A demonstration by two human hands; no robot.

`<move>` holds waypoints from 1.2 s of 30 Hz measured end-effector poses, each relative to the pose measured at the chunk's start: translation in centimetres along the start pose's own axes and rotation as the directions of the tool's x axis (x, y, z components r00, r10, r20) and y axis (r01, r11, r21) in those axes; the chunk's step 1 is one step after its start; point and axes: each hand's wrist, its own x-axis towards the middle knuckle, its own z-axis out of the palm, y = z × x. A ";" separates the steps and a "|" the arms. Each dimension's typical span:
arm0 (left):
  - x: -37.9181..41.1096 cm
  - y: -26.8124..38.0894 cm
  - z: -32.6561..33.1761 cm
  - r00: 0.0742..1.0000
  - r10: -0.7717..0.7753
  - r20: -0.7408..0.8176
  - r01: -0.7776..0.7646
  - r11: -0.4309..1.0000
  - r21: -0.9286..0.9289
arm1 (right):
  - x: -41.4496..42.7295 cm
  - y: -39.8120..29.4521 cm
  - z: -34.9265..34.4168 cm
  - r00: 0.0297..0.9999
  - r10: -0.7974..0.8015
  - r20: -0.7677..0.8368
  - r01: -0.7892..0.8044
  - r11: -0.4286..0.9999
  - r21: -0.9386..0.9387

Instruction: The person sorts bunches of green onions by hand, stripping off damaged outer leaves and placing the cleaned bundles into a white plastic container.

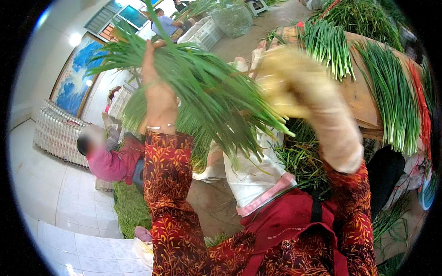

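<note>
A loose bunch of Chinese chives [207, 86] is in my left hand [159, 95], held up in front of me with the cut ends slanting down to the right. Long leaves stick out past my fingers at the upper left. My right hand [290, 79] wears a yellow glove, badly blurred, just right of the bunch's lower end. Whether its fingers are closed on anything cannot be made out. A white woven sack [248, 179] with a pink edge lies over my lap, above a dark red apron [279, 214].
Two neat chive bundles, one nearer the middle [329, 48] and one farther right [393, 100], lie on a wooden board [362, 100]. Red ties [419, 103] hang at its edge. Trimmings [300, 155] heap beneath. A person in pink [107, 165] sits left; another [165, 24] works behind.
</note>
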 end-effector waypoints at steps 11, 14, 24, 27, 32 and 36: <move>0.6 3.2 -2.6 0.931 -0.045 0.363 0.213 0.874 -0.437 | -5.7 10.1 -5.3 0.960 0.113 -0.256 -0.247 0.768 -0.590; -0.5 1.5 0.3 0.992 0.123 -0.001 -0.123 0.992 0.026 | -2.1 7.9 -2.9 0.971 -0.064 -0.232 -0.082 0.819 -0.568; 0.7 3.7 -1.9 0.940 -0.024 0.340 0.129 0.949 -0.289 | -0.9 7.5 -1.2 0.988 0.153 -0.036 -0.153 0.988 0.000; 0.8 2.7 -2.2 0.937 -0.016 0.349 0.130 0.943 -0.305 | -1.4 8.9 -1.4 0.998 0.021 0.061 -0.009 0.984 -0.176; 0.2 3.5 -1.9 0.934 -0.027 0.356 0.130 0.954 -0.269 | -0.6 8.1 -1.7 0.979 0.170 -0.116 -0.185 0.974 -0.131; 0.7 2.5 -1.9 0.958 -0.007 0.286 0.063 0.980 -0.187 | 0.2 7.5 -0.7 0.992 -0.095 -0.084 0.084 0.989 -0.119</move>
